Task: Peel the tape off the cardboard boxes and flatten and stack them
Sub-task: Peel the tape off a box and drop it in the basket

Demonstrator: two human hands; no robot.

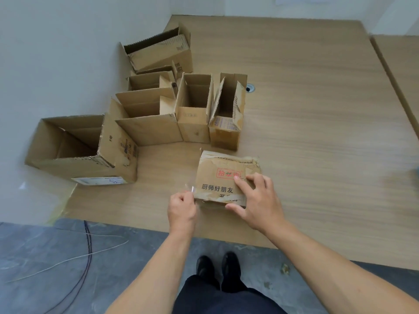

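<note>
- I am pinching a strip of clear tape (191, 189) between the thumb and curled fingers of my left hand (182, 206), just beside the near left corner of the printed box (215, 181).
- The tape is lifting off that corner, with its far end touching the cardboard.
- I am pressing my right hand (257, 200) on top of the printed box, fingers spread and fairly straight, thumb lying along its near edge.
- The printed box is lying low on the wooden table (317, 132), its top torn.
- Behind the printed box, several open boxes (195, 109) are standing upright in a cluster.
- Left of it, a large open box (79, 152) is sitting by the wall.
</note>
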